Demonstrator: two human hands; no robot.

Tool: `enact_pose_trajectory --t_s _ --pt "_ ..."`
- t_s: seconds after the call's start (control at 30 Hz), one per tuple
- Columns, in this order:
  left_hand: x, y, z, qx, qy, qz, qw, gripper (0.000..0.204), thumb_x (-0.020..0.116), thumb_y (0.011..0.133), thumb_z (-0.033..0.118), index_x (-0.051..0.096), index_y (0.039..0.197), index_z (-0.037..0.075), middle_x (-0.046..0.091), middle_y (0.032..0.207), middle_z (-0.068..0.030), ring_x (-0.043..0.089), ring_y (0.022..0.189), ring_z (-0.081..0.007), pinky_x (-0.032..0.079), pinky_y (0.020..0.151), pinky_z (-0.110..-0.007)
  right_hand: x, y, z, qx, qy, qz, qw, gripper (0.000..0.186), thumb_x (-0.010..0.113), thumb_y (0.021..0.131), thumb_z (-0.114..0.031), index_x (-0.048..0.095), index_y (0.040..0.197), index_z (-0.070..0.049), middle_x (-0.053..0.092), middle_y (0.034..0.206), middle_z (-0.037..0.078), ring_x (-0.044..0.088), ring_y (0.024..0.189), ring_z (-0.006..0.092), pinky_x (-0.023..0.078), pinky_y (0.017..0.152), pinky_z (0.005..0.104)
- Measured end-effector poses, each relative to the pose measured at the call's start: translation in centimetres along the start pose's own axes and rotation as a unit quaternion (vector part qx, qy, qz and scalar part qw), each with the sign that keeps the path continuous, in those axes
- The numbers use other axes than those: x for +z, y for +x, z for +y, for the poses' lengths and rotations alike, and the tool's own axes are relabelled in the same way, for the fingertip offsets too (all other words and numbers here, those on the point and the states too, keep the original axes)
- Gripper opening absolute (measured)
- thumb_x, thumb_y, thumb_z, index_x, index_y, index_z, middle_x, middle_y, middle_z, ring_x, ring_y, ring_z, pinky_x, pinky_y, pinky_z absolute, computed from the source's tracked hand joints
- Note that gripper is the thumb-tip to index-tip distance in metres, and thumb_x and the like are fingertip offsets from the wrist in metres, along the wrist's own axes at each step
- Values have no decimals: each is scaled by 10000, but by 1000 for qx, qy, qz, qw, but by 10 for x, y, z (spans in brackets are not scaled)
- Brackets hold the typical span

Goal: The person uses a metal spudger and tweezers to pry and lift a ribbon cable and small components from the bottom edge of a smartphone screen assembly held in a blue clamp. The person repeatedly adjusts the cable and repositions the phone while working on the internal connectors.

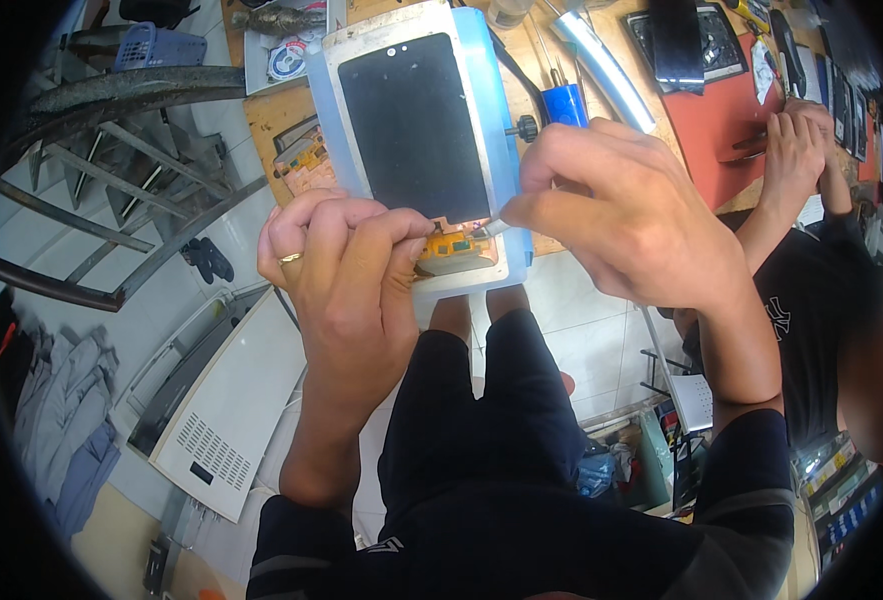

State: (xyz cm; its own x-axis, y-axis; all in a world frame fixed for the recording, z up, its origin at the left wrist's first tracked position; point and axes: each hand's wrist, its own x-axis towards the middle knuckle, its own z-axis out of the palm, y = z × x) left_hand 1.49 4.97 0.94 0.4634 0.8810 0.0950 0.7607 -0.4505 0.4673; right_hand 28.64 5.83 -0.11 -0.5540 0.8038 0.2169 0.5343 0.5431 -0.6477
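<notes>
A black phone display panel lies face up on a white-rimmed plate with a pale blue body. At its near end is an orange flex circuit with small components. My left hand is closed at the flex's left side, thumb and forefinger pinched together; what they hold is too small to make out. My right hand grips a slim, pale tool whose tip meets the right part of the flex. Its fingers hide most of the tool.
A black knob sticks out right of the plate, near a blue tool holder. A silvery tube lies behind. At right, a co-worker's hands rest over a red mat. More orange flex parts lie left.
</notes>
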Motion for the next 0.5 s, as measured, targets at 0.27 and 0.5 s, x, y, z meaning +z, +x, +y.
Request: enact_pose_trajectory --t_s 0.27,0.5 --pt "1 1 1 -5 -9 3 1000 52 754 999 125 760 1049 135 656 1044 -27 570 1169 -288 286 1151 -515 9 5 -1 0 12 11 1000 210 778 773 -62 739 980 -65 606 966 60 689 853 300 536 747 415" --pt "1 1 0 1 -5 3 1000 51 744 1002 112 757 1046 134 654 1045 -28 569 1166 -288 289 1142 -511 9 7 2 -18 18 16 1000 256 780 760 5 777 1015 -25 630 963 78 670 830 279 524 695 386"
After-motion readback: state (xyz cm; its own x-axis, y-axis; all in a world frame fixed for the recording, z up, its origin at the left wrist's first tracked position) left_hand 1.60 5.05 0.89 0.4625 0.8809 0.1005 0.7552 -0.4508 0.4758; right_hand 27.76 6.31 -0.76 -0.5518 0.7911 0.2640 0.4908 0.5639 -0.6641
